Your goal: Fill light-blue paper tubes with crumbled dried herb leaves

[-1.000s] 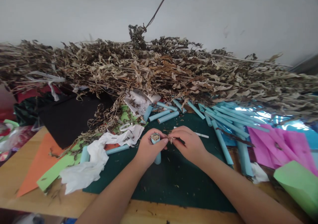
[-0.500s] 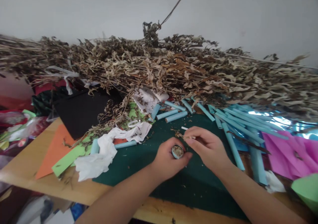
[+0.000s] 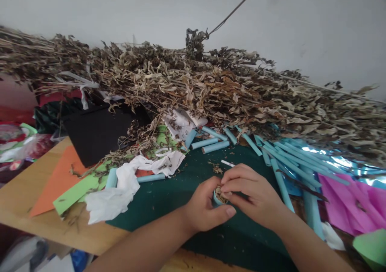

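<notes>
My left hand (image 3: 200, 208) is wrapped round a short light-blue paper tube (image 3: 216, 201), its open end tilted up towards me. Crumbled dried leaves (image 3: 222, 197) fill the mouth of the tube. Over that opening, my right hand (image 3: 256, 191) pinches leaf bits between thumb and fingertips, touching the rim; the fingers partly hide the opening. Just beyond the right hand, a thin white stick (image 3: 227, 163) lies on the dark green sheet (image 3: 171, 201). Loose leaf crumbs (image 3: 216, 168) are scattered beside it.
Dried leafy stalks (image 3: 193, 83) form a long heap along the wall. Several blue tubes (image 3: 215, 147) lie behind my hands and more at the right. Crumpled white tissue (image 3: 113, 197), green paper strips (image 3: 74, 193), orange paper (image 3: 58, 183) and a black sheet (image 3: 96, 131) are left; pink paper (image 3: 346, 195) is right.
My right hand has moved left and down to the tube's mouth, leaving the white stick more exposed. The tube has turned slightly in my left hand, and the view has shifted a little.
</notes>
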A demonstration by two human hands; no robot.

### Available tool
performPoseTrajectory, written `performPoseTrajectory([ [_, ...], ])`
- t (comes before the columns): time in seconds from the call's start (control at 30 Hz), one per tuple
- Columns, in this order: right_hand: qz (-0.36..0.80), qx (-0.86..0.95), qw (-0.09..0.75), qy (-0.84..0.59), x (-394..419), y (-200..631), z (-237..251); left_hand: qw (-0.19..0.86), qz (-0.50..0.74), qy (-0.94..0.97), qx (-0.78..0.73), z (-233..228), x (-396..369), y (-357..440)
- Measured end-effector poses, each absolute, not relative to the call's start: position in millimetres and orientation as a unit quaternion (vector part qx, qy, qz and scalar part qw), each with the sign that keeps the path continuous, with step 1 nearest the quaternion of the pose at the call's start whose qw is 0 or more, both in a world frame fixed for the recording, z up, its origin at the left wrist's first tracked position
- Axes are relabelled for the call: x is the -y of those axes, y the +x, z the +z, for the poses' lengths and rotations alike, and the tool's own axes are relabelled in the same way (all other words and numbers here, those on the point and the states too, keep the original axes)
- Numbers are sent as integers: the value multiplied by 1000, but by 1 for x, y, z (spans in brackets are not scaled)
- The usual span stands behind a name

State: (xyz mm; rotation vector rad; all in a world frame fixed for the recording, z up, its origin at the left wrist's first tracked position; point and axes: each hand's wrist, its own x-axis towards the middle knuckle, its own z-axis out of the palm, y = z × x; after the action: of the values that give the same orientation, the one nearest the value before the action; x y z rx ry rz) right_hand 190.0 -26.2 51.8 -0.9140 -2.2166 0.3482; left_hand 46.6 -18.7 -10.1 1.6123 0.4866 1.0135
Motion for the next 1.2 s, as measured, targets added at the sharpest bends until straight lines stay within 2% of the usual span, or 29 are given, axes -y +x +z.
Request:
performPoseTrajectory([
  [0.17, 135, 878, 300, -347, 27, 196, 57, 576, 446, 662, -176, -10, 18, 46],
  [0.3, 135, 888, 297, -325, 27, 200, 57, 597, 452, 635, -191, -10, 20, 47],
  [0.47, 185, 871, 293, -350, 26, 198, 55, 630, 443, 589, -245, -13, 18, 50],
  [0.67, 273, 829, 299, -386, 27, 195, 54, 722, 428, 496, -222, -11, 12, 51],
  [0.87, 377, 769, 291, -426, 25, 198, 54, 796, 343, 454, -208, 5, 7, 49],
  [1.0, 424, 744, 307, -414, 21, 205, 51, 808, 293, 472, -197, 14, 3, 46],
  [1.2, 412, 772, 276, -397, 17, 211, 52, 810, 268, 472, -221, 17, 2, 45],
])
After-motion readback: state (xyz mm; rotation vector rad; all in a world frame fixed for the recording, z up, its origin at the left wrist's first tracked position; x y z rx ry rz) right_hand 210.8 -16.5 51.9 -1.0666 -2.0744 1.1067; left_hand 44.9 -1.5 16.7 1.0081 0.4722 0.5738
